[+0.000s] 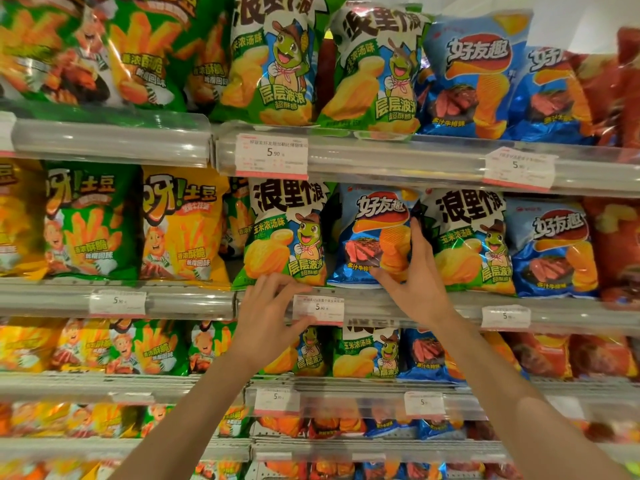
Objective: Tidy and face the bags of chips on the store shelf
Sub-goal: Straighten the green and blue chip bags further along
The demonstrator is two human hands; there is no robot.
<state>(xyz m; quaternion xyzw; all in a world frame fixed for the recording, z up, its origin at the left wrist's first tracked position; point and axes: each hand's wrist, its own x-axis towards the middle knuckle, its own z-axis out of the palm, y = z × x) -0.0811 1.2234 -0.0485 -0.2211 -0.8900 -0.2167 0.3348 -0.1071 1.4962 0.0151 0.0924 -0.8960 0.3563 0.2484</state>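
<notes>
On the second shelf (194, 299), the right hand (414, 271) grips a blue 好友趣 steak-flavour bag (372, 237) at its lower right edge, thumb across the front and fingers curled up its side, between two green 浪里个浪 bags. The left hand (268, 310), fingers loosely curled, pinches the lower edge of the left green 浪里个浪 bag (287, 233), just above a price tag (318, 309) reading 5.90. Clear plastic rails front each tier, with 呀!土豆 bags (91, 223) stacked leftward.
</notes>
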